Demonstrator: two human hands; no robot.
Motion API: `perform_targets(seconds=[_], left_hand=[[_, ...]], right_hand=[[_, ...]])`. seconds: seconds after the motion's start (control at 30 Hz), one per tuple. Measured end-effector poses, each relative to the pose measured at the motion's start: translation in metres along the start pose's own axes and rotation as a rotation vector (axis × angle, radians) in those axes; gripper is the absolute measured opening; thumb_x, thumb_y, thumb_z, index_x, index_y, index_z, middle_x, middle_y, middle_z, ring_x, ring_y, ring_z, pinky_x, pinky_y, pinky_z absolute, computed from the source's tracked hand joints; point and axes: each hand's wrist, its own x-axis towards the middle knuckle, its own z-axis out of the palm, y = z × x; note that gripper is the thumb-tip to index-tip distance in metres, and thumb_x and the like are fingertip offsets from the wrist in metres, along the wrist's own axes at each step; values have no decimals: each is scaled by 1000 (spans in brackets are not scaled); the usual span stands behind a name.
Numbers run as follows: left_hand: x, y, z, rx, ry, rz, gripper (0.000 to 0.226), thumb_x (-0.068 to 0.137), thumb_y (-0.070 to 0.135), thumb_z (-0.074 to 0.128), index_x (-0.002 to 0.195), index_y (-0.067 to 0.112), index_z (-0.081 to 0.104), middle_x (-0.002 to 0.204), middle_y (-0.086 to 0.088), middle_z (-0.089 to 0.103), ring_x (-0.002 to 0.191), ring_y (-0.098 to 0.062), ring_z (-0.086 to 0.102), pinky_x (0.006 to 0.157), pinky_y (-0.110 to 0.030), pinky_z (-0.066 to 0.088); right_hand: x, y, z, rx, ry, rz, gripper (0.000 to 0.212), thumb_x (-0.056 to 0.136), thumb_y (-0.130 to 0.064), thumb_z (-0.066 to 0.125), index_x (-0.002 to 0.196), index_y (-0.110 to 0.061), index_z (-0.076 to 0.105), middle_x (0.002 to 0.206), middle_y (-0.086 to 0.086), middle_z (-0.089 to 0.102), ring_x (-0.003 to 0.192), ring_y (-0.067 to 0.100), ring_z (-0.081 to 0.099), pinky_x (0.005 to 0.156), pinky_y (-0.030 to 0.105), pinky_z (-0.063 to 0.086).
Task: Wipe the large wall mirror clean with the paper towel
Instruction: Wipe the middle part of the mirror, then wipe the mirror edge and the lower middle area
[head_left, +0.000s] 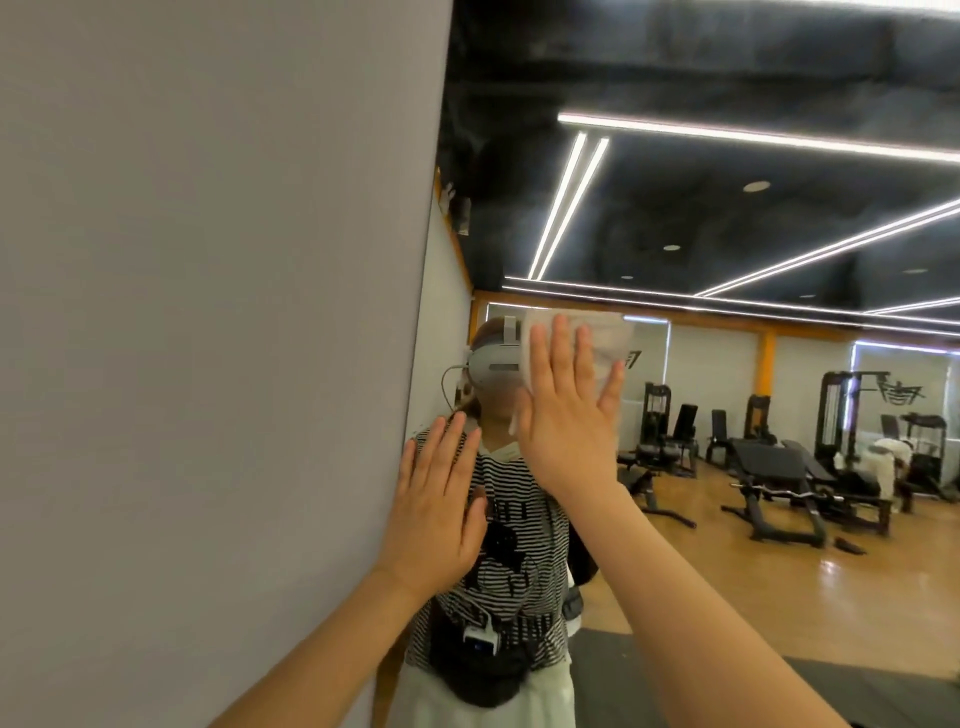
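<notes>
The large wall mirror (727, 234) fills the right two thirds of the view and reflects a gym hall and me. My right hand (566, 415) lies flat with spread, straight fingers, pressing a white paper towel (605, 335) against the glass at head height. The towel shows above and to the right of the fingers. My left hand (436, 509) rests flat, fingers straight, at the mirror's left edge, where the glass meets the grey wall.
A plain grey wall (208, 312) stands to the left of the mirror. In the reflection are weight benches (779, 483), exercise machines, a wooden floor, bright ceiling light strips and a bent-over person (891, 452) at the far right.
</notes>
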Motion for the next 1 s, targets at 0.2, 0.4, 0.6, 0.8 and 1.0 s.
perform_targets(seconds=[0.2, 0.4, 0.6, 0.8, 1.0], left_hand=[[-5, -63, -32, -5, 102, -139, 62, 90, 23, 34, 149, 8, 23, 155, -14, 24, 146, -23, 12, 120, -29, -2], [-20, -93, -26, 176, 47, -86, 69, 87, 27, 36, 150, 4, 21, 155, -15, 25, 150, -17, -2, 121, -34, 0], [-21, -98, -21, 198, 96, -53, 68, 86, 27, 36, 148, 2, 23, 155, -15, 24, 150, -16, -2, 121, -35, 2], [-21, -97, -20, 211, 103, -56, 68, 87, 27, 35, 149, 2, 21, 155, -16, 24, 150, -17, -2, 122, -36, 1], [-22, -99, -20, 218, 103, -44, 67, 89, 27, 34, 150, 4, 18, 156, -10, 20, 150, -17, -1, 121, -36, 2]], right_hand=[[2, 1, 2, -12, 36, -9, 61, 100, -39, 22, 152, -16, 0, 159, 5, -2, 146, 21, -2, 114, 44, -17], [0, 1, 3, 18, 55, 1, 61, 100, -39, 19, 152, -19, -5, 159, 3, -6, 148, 20, -4, 115, 42, -15], [-2, -13, 13, 3, 134, 100, 60, 100, -34, 25, 154, -14, 7, 159, 4, -1, 147, 20, -1, 116, 45, -8], [18, -57, 14, 34, 95, 239, 59, 101, -35, 17, 150, -20, -12, 163, 7, -4, 149, 26, -5, 115, 52, -9], [22, -117, 30, 56, 97, -27, 61, 96, -33, 25, 152, -14, 10, 161, 7, 18, 147, 25, 7, 115, 54, -3]])
